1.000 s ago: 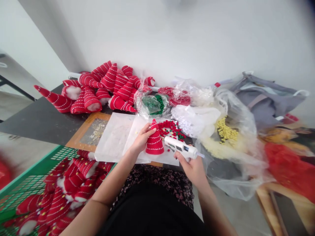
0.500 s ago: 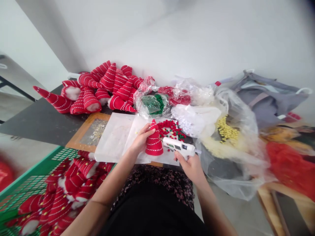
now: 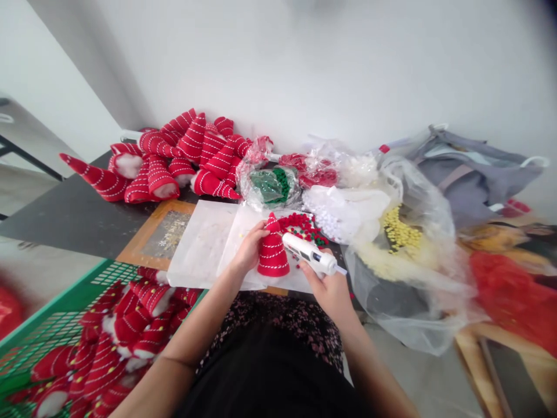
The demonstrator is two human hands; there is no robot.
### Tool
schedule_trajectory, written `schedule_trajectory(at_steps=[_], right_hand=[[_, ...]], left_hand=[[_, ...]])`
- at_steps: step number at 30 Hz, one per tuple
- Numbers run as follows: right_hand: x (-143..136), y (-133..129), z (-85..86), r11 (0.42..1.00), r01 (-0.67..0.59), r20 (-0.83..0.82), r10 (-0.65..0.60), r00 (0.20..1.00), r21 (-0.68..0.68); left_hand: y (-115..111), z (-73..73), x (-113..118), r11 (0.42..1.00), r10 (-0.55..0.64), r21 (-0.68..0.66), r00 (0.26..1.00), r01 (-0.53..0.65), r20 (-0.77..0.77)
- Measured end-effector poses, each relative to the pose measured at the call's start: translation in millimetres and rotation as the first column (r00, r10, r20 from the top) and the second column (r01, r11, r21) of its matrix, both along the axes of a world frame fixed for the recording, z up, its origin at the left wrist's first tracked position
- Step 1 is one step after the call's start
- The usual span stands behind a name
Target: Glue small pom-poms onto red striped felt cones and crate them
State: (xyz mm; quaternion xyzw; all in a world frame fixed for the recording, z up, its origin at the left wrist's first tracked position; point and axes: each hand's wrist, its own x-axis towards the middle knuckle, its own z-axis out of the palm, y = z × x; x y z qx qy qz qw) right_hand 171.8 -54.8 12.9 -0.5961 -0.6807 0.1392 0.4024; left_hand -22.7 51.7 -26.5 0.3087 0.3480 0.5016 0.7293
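A red cone hat [image 3: 273, 255] with white stitched stripes stands upright over the white paper [image 3: 202, 241]. My left hand [image 3: 252, 247] grips its left side near the top, fingers closed on it. In my right hand [image 3: 328, 281] is a white glue gun [image 3: 307, 252], its nozzle pointing up and left at the hat's upper right side. Whether the nozzle touches the fabric is too small to tell. Behind the glue gun lie small red and green pompoms [image 3: 298, 222].
A green basket [image 3: 56, 307] at lower left holds decorated red hats. More striped hats [image 3: 174, 151] are piled at the back left. Bags of green pompoms [image 3: 272, 186], white pompoms [image 3: 333, 217] and yellow pompoms [image 3: 400, 229] lie behind and to the right. A wooden frame [image 3: 137, 244] holds small pale pieces.
The glue gun's nozzle has moved up and left toward the hat's upper part, and the gun is more tilted. My left hand has shifted slightly on the hat.
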Motion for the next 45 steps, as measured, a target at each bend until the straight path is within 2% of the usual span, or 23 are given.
schedule_trajectory(at_steps=[9,14,22,27,35,41,45], right_hand=[[1.5,-1.0,-11.7,1.0,0.003,0.044,-0.003,0.999,-0.022],[4.8,-3.6,-10.9,0.994,0.059,0.109,-0.069,0.992,0.091],[3.3,-1.1,-8.7,0.999,0.021,0.021,-0.022,1.0,0.028],[5.6,-3.9,-7.2,1.0,0.002,-0.035,-0.001,0.999,0.007],[20.9,-7.4,7.3,0.999,0.037,-0.238,-0.04,0.97,-0.017],[20.4,-0.4,4.6,0.993,-0.002,-0.303,-0.034,0.952,-0.119],[18.9,3.8,0.3,0.989,-0.067,-0.293,0.026,0.956,-0.133]], left_hand=[[-2.7,3.6,-2.3,1.0,0.007,0.004,0.999,-0.007,-0.04],[-2.0,2.1,-6.5,0.999,-0.04,0.004,0.997,0.04,-0.065],[-2.6,-1.4,-5.7,0.998,-0.06,0.026,0.998,0.061,-0.028],[-7.7,-2.8,-4.6,0.996,-0.043,0.068,0.995,0.049,-0.092],[1.3,-17.1,-5.9,0.997,-0.068,-0.014,0.992,0.07,0.106],[1.6,-20.7,-3.3,0.998,-0.042,-0.034,0.987,0.048,0.156],[2.7,-20.1,-3.7,0.998,-0.027,-0.044,0.984,0.036,0.176]])
